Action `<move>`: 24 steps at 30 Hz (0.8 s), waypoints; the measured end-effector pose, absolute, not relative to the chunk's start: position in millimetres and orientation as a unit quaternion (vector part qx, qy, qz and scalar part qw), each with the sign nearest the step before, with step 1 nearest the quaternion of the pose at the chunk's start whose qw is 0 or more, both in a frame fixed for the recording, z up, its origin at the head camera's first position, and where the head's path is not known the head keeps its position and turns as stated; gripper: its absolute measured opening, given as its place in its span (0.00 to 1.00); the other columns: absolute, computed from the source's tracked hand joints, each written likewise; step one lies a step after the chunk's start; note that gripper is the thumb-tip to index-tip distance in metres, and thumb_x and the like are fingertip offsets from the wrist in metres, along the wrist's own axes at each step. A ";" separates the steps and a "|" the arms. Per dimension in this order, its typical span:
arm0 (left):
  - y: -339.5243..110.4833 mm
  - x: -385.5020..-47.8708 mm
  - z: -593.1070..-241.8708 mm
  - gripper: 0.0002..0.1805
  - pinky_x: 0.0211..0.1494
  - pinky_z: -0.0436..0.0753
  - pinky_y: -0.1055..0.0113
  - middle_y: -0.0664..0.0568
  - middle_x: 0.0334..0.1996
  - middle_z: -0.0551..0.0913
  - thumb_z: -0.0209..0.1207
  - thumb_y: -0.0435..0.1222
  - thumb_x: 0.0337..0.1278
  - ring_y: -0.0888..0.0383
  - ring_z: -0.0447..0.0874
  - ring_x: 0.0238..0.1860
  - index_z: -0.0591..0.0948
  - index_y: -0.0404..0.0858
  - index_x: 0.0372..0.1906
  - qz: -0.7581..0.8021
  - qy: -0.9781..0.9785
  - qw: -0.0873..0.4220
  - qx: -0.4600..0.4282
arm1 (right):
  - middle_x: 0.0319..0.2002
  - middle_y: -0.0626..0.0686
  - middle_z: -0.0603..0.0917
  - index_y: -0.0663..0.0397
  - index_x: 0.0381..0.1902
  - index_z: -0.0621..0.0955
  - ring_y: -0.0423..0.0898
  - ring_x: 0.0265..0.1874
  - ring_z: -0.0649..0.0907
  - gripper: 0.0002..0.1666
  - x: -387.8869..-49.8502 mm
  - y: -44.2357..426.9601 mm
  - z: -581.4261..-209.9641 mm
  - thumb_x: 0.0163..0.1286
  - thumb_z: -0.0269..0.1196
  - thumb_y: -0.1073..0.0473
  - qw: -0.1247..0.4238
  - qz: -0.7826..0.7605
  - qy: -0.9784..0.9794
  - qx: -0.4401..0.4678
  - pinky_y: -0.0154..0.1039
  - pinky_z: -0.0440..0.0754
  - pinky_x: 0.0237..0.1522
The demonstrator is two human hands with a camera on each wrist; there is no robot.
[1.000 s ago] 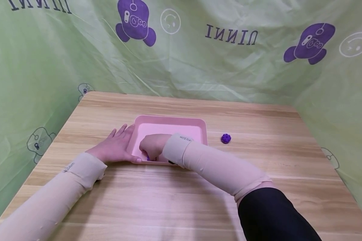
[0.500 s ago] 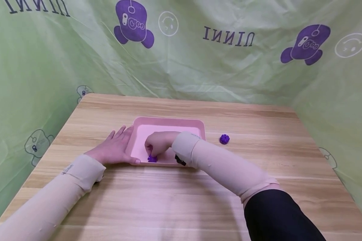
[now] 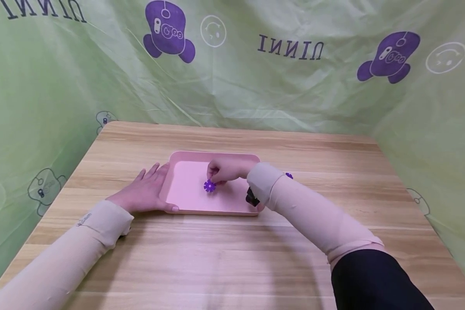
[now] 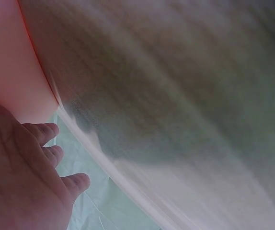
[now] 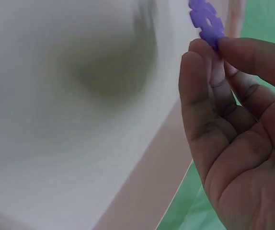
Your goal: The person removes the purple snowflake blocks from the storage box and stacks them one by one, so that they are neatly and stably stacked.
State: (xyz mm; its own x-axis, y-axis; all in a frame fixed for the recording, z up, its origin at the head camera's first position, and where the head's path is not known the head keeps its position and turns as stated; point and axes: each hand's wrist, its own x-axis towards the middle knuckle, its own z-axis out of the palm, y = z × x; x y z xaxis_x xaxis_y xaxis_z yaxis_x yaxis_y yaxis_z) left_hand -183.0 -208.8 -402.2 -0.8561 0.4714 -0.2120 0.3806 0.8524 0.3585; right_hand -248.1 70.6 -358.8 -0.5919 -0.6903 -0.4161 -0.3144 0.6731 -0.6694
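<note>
A shallow pink tray (image 3: pixel 190 200) lies on the wooden table. My left hand (image 3: pixel 149 189) rests against its left wall with fingers spread and the thumb at the near left corner; its palm (image 4: pixel 22 182) shows in the left wrist view. Over the tray, my right hand (image 3: pixel 229 169) pinches a purple snowflake building disc (image 3: pixel 209 186) between thumb and fingertips. In the right wrist view the notched disc (image 5: pixel 207 21) stands out past the fingertips. A second purple piece (image 3: pixel 289 175), to the right of the tray, is mostly hidden behind my right forearm.
The wooden table (image 3: pixel 201 258) reaches beyond the tray on all sides. Behind it and along both sides hangs a green printed curtain (image 3: pixel 232 94). A small black device (image 3: pixel 252 197) sits under my right wrist, just above the tray.
My right hand has lifted the disc from the tray's near left part and moved it right and away from me. The forearm now covers most of the second piece. The left hand stays put.
</note>
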 end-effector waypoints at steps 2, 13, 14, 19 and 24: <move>-208.9 -182.3 -401.8 0.78 0.77 0.38 0.30 0.35 0.83 0.42 0.66 0.74 0.42 0.30 0.35 0.80 0.40 0.28 0.82 0.156 0.950 0.147 0.225 | 0.31 0.50 0.81 0.61 0.38 0.80 0.41 0.31 0.80 0.04 -250.7 78.1 -359.8 0.74 0.59 0.71 0.341 -0.297 0.849 -0.272 0.31 0.81 0.37; -208.8 -180.9 -400.8 0.78 0.76 0.39 0.29 0.35 0.82 0.43 0.67 0.74 0.42 0.30 0.35 0.80 0.41 0.27 0.82 0.156 0.950 0.145 0.228 | 0.36 0.55 0.84 0.63 0.40 0.80 0.46 0.37 0.84 0.03 -256.5 114.4 -359.1 0.76 0.59 0.69 0.329 -0.381 0.842 -0.195 0.39 0.87 0.47; -208.6 -181.0 -400.6 0.78 0.76 0.39 0.29 0.35 0.82 0.43 0.67 0.74 0.42 0.30 0.35 0.80 0.41 0.27 0.82 0.155 0.950 0.145 0.228 | 0.37 0.55 0.84 0.64 0.40 0.80 0.48 0.39 0.84 0.03 -257.3 117.8 -359.2 0.76 0.59 0.70 0.328 -0.390 0.839 -0.190 0.41 0.87 0.48; -208.2 -181.8 -400.6 0.78 0.77 0.40 0.29 0.35 0.83 0.43 0.66 0.74 0.43 0.31 0.35 0.80 0.41 0.28 0.82 0.153 0.950 0.146 0.228 | 0.40 0.57 0.84 0.66 0.43 0.79 0.52 0.42 0.85 0.03 -259.7 134.4 -359.1 0.76 0.58 0.70 0.327 -0.425 0.827 -0.168 0.48 0.86 0.53; -208.6 -182.4 -401.4 0.78 0.77 0.40 0.29 0.35 0.83 0.43 0.66 0.74 0.43 0.31 0.35 0.80 0.41 0.28 0.82 0.151 0.951 0.146 0.229 | 0.39 0.56 0.84 0.68 0.45 0.79 0.47 0.38 0.84 0.04 -259.6 150.1 -357.6 0.76 0.58 0.71 0.321 -0.433 0.829 -0.150 0.43 0.86 0.49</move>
State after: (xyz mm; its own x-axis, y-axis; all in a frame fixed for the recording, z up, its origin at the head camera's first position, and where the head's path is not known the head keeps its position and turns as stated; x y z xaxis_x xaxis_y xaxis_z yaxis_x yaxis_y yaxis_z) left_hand -182.4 -208.6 -401.4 -0.8528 0.4787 -0.2087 0.3904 0.8499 0.3540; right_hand -259.6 150.1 -357.6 -0.7492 -0.5269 -0.4014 0.0277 0.5805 -0.8138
